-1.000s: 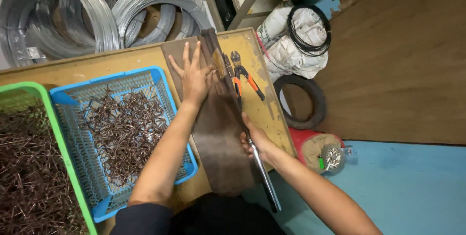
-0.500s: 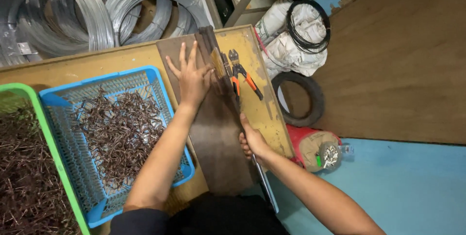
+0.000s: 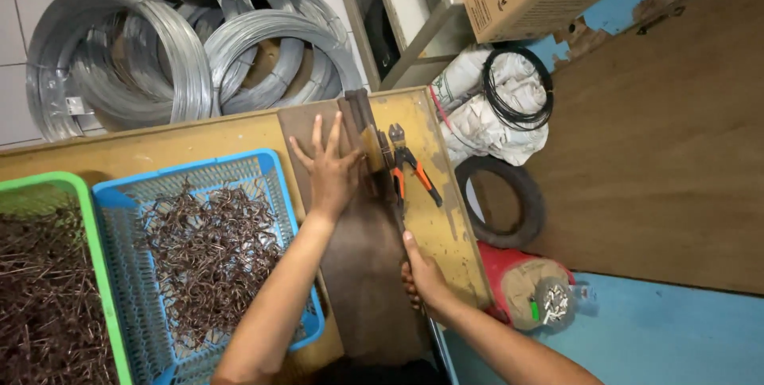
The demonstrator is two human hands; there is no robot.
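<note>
the left hand (image 3: pixel 333 172) is pressing flat, fingers spread, on the dark board (image 3: pixel 362 274) beside the blue basket (image 3: pixel 270 164); the right hand (image 3: pixel 422 278) is gripping a metal bar (image 3: pixel 395 208) along the board's far edge.

From my remote seat, both of the person's bare arms reach forward from the bottom of the head view. My left hand (image 3: pixel 333 172) lies palm down, fingers spread and straight, the thumb angled out to the right, the wrist level and the forearm running back and down to the lower left. My right hand (image 3: pixel 422 278) sits nearer the body and lower in view, fingers curled into a closed grip with the thumb stretched forward along the top; what it grips is mostly hidden under the fingers. Its forearm trails off to the lower right corner. The two hands are well apart, left ahead of right.
</note>
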